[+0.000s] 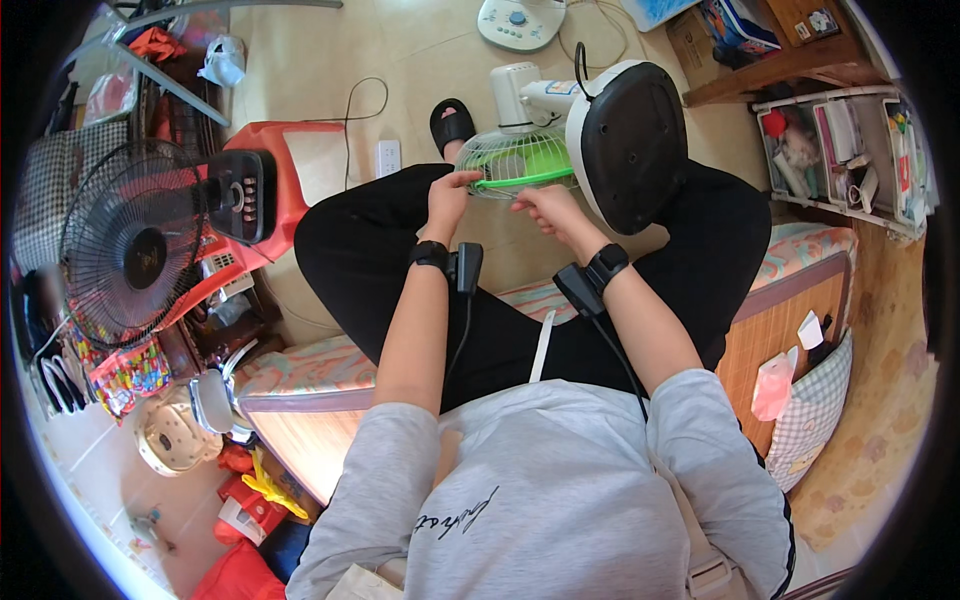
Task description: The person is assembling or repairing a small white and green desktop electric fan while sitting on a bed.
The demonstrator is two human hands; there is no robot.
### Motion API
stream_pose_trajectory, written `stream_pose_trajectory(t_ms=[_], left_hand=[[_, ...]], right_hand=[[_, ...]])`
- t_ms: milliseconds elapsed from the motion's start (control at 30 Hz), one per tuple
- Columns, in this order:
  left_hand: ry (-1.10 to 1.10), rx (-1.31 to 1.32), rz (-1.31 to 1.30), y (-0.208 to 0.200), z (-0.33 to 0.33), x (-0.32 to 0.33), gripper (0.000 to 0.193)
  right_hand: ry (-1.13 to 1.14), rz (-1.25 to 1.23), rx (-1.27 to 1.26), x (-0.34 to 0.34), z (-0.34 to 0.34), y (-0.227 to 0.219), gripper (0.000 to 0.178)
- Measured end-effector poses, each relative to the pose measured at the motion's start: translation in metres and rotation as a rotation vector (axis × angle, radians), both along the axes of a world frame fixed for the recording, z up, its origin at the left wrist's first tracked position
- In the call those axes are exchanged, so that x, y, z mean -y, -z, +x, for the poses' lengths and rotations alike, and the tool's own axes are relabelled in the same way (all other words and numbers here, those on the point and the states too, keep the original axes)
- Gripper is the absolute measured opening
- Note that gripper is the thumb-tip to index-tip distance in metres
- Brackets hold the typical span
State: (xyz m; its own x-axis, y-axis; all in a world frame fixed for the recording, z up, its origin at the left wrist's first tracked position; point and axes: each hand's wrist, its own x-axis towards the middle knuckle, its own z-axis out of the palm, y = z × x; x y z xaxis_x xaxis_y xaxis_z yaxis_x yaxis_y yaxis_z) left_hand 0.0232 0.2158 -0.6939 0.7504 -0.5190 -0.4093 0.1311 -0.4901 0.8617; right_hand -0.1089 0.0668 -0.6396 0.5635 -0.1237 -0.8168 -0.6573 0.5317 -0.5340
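Observation:
A white electric fan with green blades lies tipped over between my knees, its wire cage (485, 158) low and edged by a bright green ring (525, 182). The black underside of its base (635, 150) faces up at the right, with a short black cord looped at its top edge. My left hand (449, 207) is closed at the ring's left end, thumb and fingers on the rim. Just below the ring, my right hand (555, 212) is closed in a pinch; whatever its fingertips hold is too small to make out.
At the left, a black fan (140, 245) rests on a red plastic stool (285, 165). A white power strip (388, 158) lies on the floor, with a thin cable nearby. Ahead stands a white round base with knobs (520, 22). A storage rack (840, 155) is at the right.

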Motion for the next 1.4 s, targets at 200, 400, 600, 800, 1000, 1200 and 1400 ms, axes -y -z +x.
stream_pose_trajectory(t_ms=[200,400,600,800,1000,1200,1400], left_hand=[[-0.125,-0.266,-0.027,-0.018,-0.001,0.004,0.034],[-0.151,-0.371,-0.041,-0.018,-0.002,0.001,0.031],[-0.223,-0.462,-0.051,-0.017,-0.002,0.003,0.025],[-0.356,-0.627,-0.066,0.0,0.001,0.0,0.028],[-0.511,-0.654,-0.056,0.012,0.002,0.0,0.03],[-0.548,-0.798,-0.004,0.014,0.005,-0.001,0.03],[-0.508,-0.901,0.02,0.028,0.008,-0.007,0.028]], right_hand=[[-0.024,-0.089,-0.007,-0.002,0.002,-0.002,0.02],[-0.042,-0.122,-0.016,-0.002,0.003,0.001,0.02],[-0.001,-0.109,-0.042,-0.002,0.004,-0.006,0.014],[0.024,-0.109,-0.095,-0.006,0.006,-0.008,0.014],[0.049,-0.059,-0.08,-0.006,0.006,-0.01,0.013],[0.095,-0.021,-0.067,-0.005,0.002,-0.009,0.013],[0.129,-0.001,-0.06,-0.006,0.003,-0.012,0.017]])
